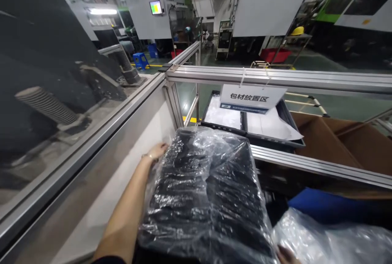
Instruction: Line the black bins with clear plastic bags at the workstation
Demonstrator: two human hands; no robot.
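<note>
A black bin wrapped in clear plastic film (208,190) fills the lower middle of the head view. At its far left side is my left hand (159,149), fingers curled in and closed on the edge of the film. My right hand (286,256) shows only in part at the bottom edge, dark and blurred, beside the bin's near right corner. Its fingers are hidden, so its grip cannot be made out. Loose clear plastic sheeting (324,235) lies directly to its right.
Ahead stand black trays with white sheets (225,115), behind a hanging sign (252,97). An aluminium frame (275,77) runs across, and a white panel (122,170) borders the left. Cardboard boxes (352,141) and a blue sheet (324,205) are at right.
</note>
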